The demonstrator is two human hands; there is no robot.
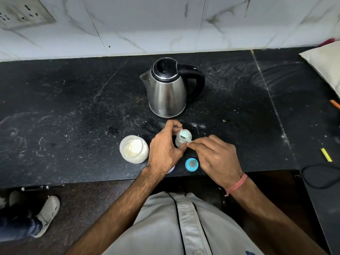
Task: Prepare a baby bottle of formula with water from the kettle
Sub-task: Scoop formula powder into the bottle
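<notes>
From the head camera, a black speckled stone tabletop (73, 100) runs below a white marble-patterned tiled wall (147, 24). A stainless-steel electric kettle with a black lid and handle (168, 89) stands upright toward the back, lid closed. In front of it, the small clear plastic baby bottle (181, 139) stands open near the tabletop's front edge. The left hand (163, 148) curls around the bottle's left side, thumb and fingers bracing it. The right hand (215, 155) pinches the handle of a small light-blue plastic scoop (184, 135), whose bowl sits at the bottle's mouth. Just left of the left hand stands an open clear jar of cream-white formula powder (134, 149). The bottle's blue ring cap with its teat (191, 164) lies on the tabletop beneath the right hand.
</notes>
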